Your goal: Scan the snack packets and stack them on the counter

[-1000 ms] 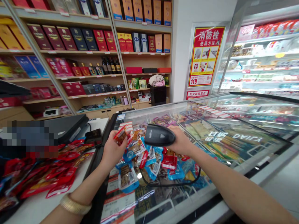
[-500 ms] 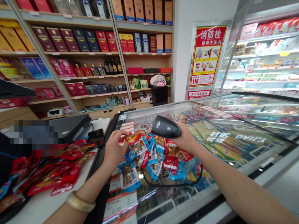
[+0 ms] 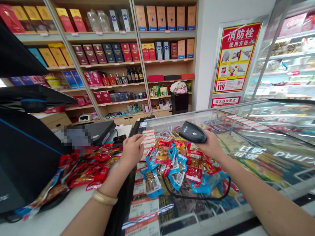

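My right hand (image 3: 212, 144) is wrapped round the handle of a black barcode scanner (image 3: 193, 132), whose head points left above the packets. My left hand (image 3: 131, 150) hovers at the left edge of the glass-topped freezer, its fingers apart and nothing in them. Between both hands lies a heap of small snack packets (image 3: 172, 160), red-edged and blue-edged, with clear windows. The scanner's black cable (image 3: 197, 197) loops across the glass in front of the heap. A gold bracelet (image 3: 105, 197) circles my left wrist.
More red snack packets (image 3: 94, 167) are piled on the white counter (image 3: 81, 203) at left, beside a black checkout terminal (image 3: 24, 157). Price labels (image 3: 145, 208) lie along the freezer glass (image 3: 246, 131). Behind stand shelves of boxes (image 3: 113, 52), and a red poster (image 3: 237, 59) hangs on the wall.
My left hand has let go of a red-edged packet, which now lies on the heap, and has drawn back left. The camera view has swung left; the scanner stays in my right hand.
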### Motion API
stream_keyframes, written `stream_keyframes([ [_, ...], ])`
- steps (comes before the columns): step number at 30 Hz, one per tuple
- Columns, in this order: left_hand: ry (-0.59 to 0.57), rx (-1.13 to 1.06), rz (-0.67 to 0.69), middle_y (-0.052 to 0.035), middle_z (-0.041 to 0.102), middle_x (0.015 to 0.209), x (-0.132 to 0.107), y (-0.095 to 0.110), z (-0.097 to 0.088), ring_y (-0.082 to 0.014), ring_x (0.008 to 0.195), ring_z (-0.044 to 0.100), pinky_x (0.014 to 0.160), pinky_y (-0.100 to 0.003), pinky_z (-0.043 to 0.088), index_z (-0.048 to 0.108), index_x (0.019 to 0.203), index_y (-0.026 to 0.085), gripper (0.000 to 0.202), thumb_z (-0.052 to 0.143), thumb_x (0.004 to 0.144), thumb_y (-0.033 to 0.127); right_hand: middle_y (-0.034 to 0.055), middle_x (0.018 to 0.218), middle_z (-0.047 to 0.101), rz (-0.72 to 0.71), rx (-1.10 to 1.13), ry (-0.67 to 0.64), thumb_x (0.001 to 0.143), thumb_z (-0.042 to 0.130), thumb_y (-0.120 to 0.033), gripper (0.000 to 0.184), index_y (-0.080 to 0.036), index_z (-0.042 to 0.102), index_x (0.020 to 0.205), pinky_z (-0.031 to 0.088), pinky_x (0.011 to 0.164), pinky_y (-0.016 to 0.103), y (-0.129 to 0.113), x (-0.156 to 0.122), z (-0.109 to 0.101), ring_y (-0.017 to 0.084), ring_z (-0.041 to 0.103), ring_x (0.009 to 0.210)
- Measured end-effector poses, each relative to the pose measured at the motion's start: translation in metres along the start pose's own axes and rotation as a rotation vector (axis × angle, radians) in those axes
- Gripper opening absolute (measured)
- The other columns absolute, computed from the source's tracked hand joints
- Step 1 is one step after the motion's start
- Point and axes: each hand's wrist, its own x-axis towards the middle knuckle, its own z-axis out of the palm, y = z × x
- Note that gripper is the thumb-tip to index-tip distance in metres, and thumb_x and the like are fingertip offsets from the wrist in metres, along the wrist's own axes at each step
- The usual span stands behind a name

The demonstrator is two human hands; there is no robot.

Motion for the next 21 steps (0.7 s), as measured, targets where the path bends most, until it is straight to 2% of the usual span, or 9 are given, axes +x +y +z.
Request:
stream_keyframes([
  [2, 0.012, 0.201, -0.195, -0.0163, 0.069, 0.126, 0.002, -0.017, -0.02, -0.0339, 0.116, 0.062, 0.102, -0.054, 0.041, 0.073, 0.121, 0.021, 0.04, 0.05, 0.089, 0.024, 0.0059, 0.072, 0.073, -0.002, -0.001, -0.001, 0.07, 0.075, -0.041, 0.021, -0.021, 0.07, 0.074, 0.049, 0.065, 0.032, 0.0, 0.0, 0.0, 0.023, 0.066, 0.068],
  [5, -0.086, 0.441, -0.452, -0.0237, 0.067, 0.127, 0.0, -0.046, -0.048, -0.0414, 0.117, 0.059, 0.095, -0.055, 0.043, 0.077, 0.109, 0.016, 0.035, 0.055, 0.087, 0.031, 0.0058, 0.071, 0.072, -0.009, 0.005, 0.003, 0.07, 0.074, -0.04, 0.02, -0.021, 0.07, 0.073, 0.048, 0.064, 0.032, 0.001, -0.001, 0.001, 0.023, 0.066, 0.067],
  [9, -0.2, 0.6, -0.677, -0.0294, 0.067, 0.121, -0.006, -0.077, -0.066, -0.0471, 0.119, 0.055, 0.089, -0.054, 0.045, 0.076, 0.097, 0.011, 0.035, 0.061, 0.084, 0.039, 0.0054, 0.069, 0.071, -0.045, 0.019, 0.013, 0.07, 0.07, -0.038, 0.017, -0.021, 0.069, 0.072, 0.047, 0.063, 0.032, 0.001, -0.001, 0.002, 0.022, 0.064, 0.065],
  [12, -0.189, 0.62, -0.709, -0.0277, 0.067, 0.12, -0.009, -0.089, -0.065, -0.0468, 0.118, 0.054, 0.089, -0.054, 0.045, 0.074, 0.094, 0.009, 0.035, 0.059, 0.085, 0.039, 0.0052, 0.069, 0.071, -0.076, 0.031, 0.008, 0.07, 0.067, -0.036, 0.015, -0.022, 0.068, 0.071, 0.046, 0.063, 0.031, 0.001, 0.0, 0.002, 0.022, 0.063, 0.064],
  [15, -0.12, 0.61, -0.691, -0.0246, 0.07, 0.114, -0.01, -0.096, -0.06, -0.0464, 0.117, 0.054, 0.09, -0.056, 0.044, 0.072, 0.09, 0.01, 0.024, 0.058, 0.084, 0.028, 0.0049, 0.068, 0.071, -0.086, 0.022, 0.0, 0.07, 0.067, -0.036, 0.014, -0.022, 0.066, 0.069, 0.046, 0.063, 0.031, 0.001, 0.0, 0.003, 0.021, 0.063, 0.065],
  [19, -0.029, 0.509, -0.718, -0.0299, 0.068, 0.111, -0.011, -0.101, -0.06, -0.0501, 0.118, 0.054, 0.092, -0.06, 0.043, 0.069, 0.076, 0.012, 0.015, 0.065, 0.077, 0.027, 0.0049, 0.071, 0.072, -0.082, 0.014, -0.008, 0.07, 0.069, -0.034, 0.012, -0.022, 0.067, 0.07, 0.047, 0.064, 0.031, 0.003, -0.001, 0.003, 0.022, 0.064, 0.067],
  [21, 0.072, 0.408, -0.727, -0.0313, 0.066, 0.111, -0.011, -0.097, -0.063, -0.0522, 0.12, 0.052, 0.095, -0.064, 0.041, 0.066, 0.069, 0.014, 0.017, 0.068, 0.076, 0.03, 0.0052, 0.073, 0.073, -0.078, 0.016, -0.004, 0.07, 0.069, -0.034, 0.013, -0.022, 0.069, 0.073, 0.047, 0.065, 0.032, 0.003, -0.001, 0.004, 0.022, 0.064, 0.068],
])
